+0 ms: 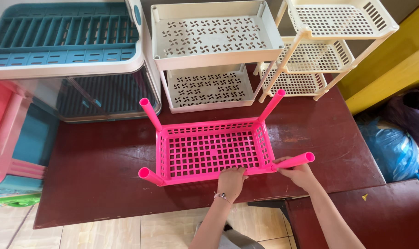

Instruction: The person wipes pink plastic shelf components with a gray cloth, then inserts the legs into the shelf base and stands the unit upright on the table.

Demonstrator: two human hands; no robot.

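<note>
A dark reddish-brown wooden surface fills the middle of the view, standing on pale tiled floor, with a yellow wall at 2 o'clock.

Near the front edge of the surface lies a bright pink plastic lattice tray. 4 pink plastic tubes stand at its corners: 1 at 10 o'clock, 1 at 2 o'clock, 1 at 8 o'clock, and 1 at 4 o'clock, which leans far outward, almost flat.

The left hand rests on the tray's near rim at 6 o'clock, its fingers curled over the edge and pressing it; a thin bracelet circles that wrist. The right hand is at the tray's 4 o'clock corner, its fingers closed around the leaning tube close to where it meets the tray.

Behind the tray, at 12 o'clock, stands a cream plastic 2-tier rack with pinwheel-cut shelves. At 1 o'clock is a cream 3-tier corner shelf. At 10 o'clock sits a dish rack with a teal slotted top and clear cover. At 9 o'clock, off the surface, is a pink and blue plastic piece. At 3 o'clock lie blue plastic bags, and at 5 o'clock a second dark brown tabletop.
</note>
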